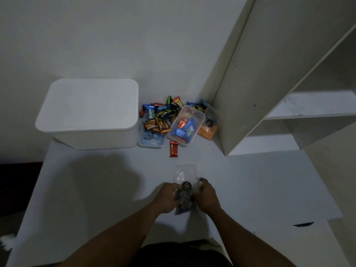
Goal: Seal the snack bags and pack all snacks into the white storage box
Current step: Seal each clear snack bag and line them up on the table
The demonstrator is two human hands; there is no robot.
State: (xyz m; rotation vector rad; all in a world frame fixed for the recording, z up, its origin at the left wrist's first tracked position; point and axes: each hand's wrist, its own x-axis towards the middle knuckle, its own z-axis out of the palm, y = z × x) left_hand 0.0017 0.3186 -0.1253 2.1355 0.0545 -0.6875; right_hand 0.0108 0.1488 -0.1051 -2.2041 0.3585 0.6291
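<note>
Both hands are down on the white table (86, 189), close together, with a clear snack bag (185, 173) between them. The left hand (168, 197) has its fingers bent in against the bag's left edge. The right hand (207, 197) grips the right edge the same way, its fingers curled round the plastic. Neither hand is spread; each is closed on its side of the bag, the knuckles up.

The bag lies with its long axis running straight away from the person. The dark snacks are bunched at the near end, between the two hands, and the empty, see-through end points ahead, past the fingertips. Whether its mouth is sealed I cannot tell.

Just beyond the bag's far end lies a red wrapped bar (174, 149), on its own. Further ahead of the hands is a heap of loose wrapped snacks (169, 106), with a tilted clear tub (185, 126) of blue and red packets and a second clear tub (151, 135) left of it. A bag of orange snacks (208, 130) sits ahead of the right hand, against a pale shelf unit (269, 93). Ahead of the left hand and well out to its left stands the white storage box (88, 112), its lid on.
</note>
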